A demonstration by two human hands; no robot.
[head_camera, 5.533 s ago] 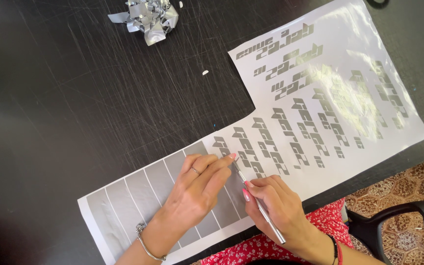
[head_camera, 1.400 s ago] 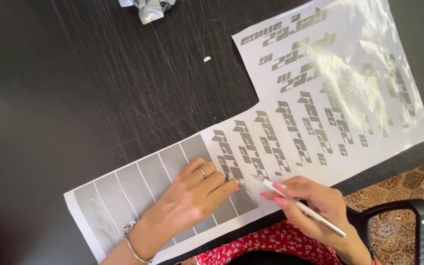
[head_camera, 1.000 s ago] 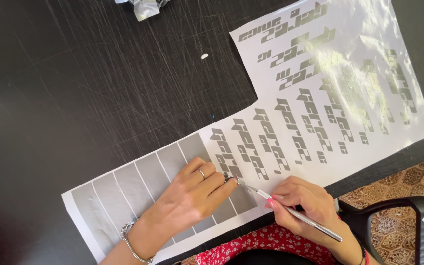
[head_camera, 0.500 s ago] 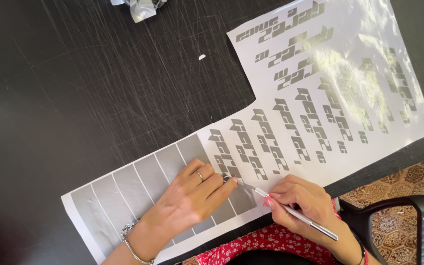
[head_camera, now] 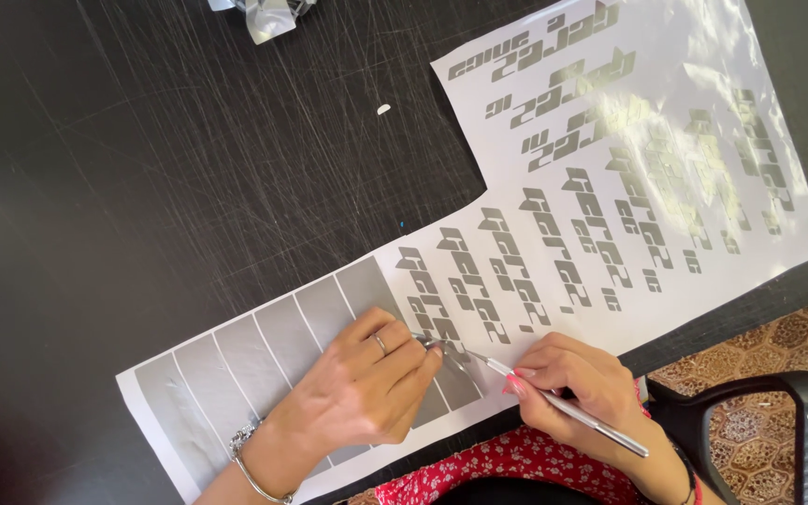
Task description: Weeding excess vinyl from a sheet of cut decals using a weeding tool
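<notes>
The right hand (head_camera: 577, 388) has its grip pinched around a thin silver weeding tool (head_camera: 554, 402), tip beside the left hand (head_camera: 362, 388), which lies flat, fingers together, on the silver vinyl sheet (head_camera: 554, 234) at the lower frame edge. Upper left, scratched dark worktop (head_camera: 142, 168) lies bare; crumpled scraps (head_camera: 268, 14) sit at the top edge.

One head-worn camera looks steeply down on the desk (head_camera: 142, 187). It sits close, just above both hands at the near edge.
</notes>
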